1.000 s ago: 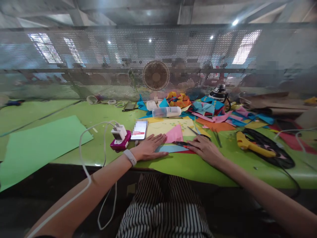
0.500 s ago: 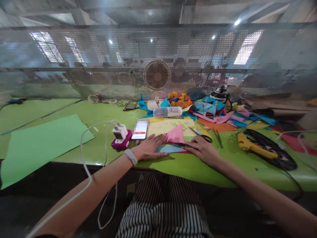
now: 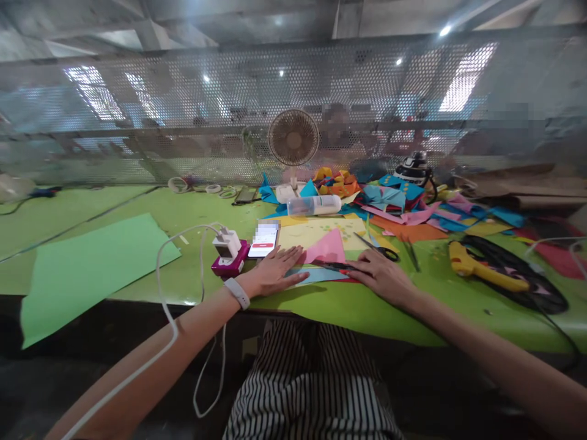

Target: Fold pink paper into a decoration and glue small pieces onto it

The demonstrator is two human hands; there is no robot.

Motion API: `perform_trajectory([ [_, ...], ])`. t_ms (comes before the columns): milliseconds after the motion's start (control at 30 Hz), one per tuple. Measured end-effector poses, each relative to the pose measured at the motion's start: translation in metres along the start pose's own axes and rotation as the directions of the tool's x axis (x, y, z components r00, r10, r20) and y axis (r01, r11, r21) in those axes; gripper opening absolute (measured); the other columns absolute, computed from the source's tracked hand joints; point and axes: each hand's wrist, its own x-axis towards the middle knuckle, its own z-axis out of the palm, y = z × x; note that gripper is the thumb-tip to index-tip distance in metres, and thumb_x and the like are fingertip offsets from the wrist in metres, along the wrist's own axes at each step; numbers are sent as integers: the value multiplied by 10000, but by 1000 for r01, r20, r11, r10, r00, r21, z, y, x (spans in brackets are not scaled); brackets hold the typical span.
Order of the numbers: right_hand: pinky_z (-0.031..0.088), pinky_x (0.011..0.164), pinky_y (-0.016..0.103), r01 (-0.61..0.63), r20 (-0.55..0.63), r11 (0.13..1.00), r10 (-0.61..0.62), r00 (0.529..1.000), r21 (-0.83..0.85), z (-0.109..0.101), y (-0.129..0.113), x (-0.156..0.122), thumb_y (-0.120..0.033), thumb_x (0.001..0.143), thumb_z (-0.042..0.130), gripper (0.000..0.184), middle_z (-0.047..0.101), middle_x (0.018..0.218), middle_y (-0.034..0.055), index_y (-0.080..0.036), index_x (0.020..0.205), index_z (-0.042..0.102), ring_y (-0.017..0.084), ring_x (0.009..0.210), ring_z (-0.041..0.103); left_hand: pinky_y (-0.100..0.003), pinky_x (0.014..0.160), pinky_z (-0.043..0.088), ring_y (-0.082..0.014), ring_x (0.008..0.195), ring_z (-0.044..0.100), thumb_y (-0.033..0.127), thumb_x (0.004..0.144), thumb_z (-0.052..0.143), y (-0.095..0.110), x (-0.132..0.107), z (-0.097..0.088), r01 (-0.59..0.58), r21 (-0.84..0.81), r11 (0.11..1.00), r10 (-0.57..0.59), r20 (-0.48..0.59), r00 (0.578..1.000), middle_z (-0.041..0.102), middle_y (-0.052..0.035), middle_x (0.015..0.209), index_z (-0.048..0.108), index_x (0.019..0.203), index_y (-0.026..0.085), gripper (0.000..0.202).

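Note:
My left hand (image 3: 276, 270) lies flat and open on a light blue paper (image 3: 316, 275) at the table's front, fingers stretched toward a pink folded paper (image 3: 324, 249). A white band is on that wrist. My right hand (image 3: 381, 275) rests palm down to the right, fingers spread, its fingertips touching a dark, red-handled tool (image 3: 337, 266) that lies across the blue paper. Behind the pink paper is a yellow sheet (image 3: 316, 231).
A phone (image 3: 264, 239) and a magenta power block with white plugs (image 3: 228, 254) sit left of my hand, a white cable trailing off the table. Scissors (image 3: 378, 249), a yellow glue gun (image 3: 487, 271), a plastic bottle (image 3: 314, 205), piled coloured paper, a fan (image 3: 293, 137) and a large green sheet (image 3: 92, 263) surround them.
My hands have stayed flat on the papers; the right hand has shifted only slightly. The camera has tilted a little, moving the whole scene to the right.

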Motion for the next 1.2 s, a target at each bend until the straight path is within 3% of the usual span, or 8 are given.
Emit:
perform_trajectory([
  [233,456,724,306,17,-1,1000,-17,1000,-7,3,-10,12,-407,893,436,320,560,871,66,-263,1091,643,196,846,551,-369,1100,20,-204,1377,82,643,861,140,3,1,-1,25,1,1000,-25,15,1000,80,-72,1499,49,1443,176,752],
  [567,447,700,297,18,24,1000,-19,1000,18,3,-16,18,-414,894,434,323,562,877,62,-286,1113,634,190,833,550,-366,1102,25,-193,1379,60,636,865,145,-3,1,1,-12,-13,1000,12,4,1000,20,-58,1501,-92,1431,206,750],
  [833,446,735,302,30,74,995,-37,997,91,2,-4,24,-426,886,448,320,564,896,55,-307,1123,626,185,850,563,-385,1098,27,-209,1379,62,642,859,160,-5,-1,1,-26,-4,1000,26,30,999,36,-55,1504,-83,1432,220,753],
  [933,447,739,314,24,75,997,-30,997,76,4,-2,25,-430,888,440,326,567,898,56,-314,1138,614,187,839,564,-389,1093,54,-218,1372,121,615,871,191,-5,5,-8,-73,29,997,73,16,997,134,-69,1500,91,1440,203,710],
  [1033,448,742,319,21,71,998,-25,997,56,6,-3,24,-436,889,433,341,567,904,65,-303,1150,609,195,850,560,-389,1052,190,-274,1299,299,532,881,299,-4,22,-28,-62,72,995,70,-113,991,355,-111,1417,499,1244,165,554],
  [1100,449,741,319,18,64,999,-21,998,49,6,-4,23,-440,890,429,351,565,905,70,-293,1153,609,199,858,555,-361,928,345,-260,1103,501,416,859,406,-5,38,-41,-17,-8,1000,17,-67,998,575,-113,1183,581,1124,165,405],
  [1200,447,741,318,26,72,998,-30,997,54,4,-4,22,-438,893,422,349,558,898,66,-301,1158,604,197,859,549,-273,704,427,-204,837,594,351,781,531,-10,61,-53,-19,-72,997,19,12,1000,658,-77,917,652,945,148,287],
])
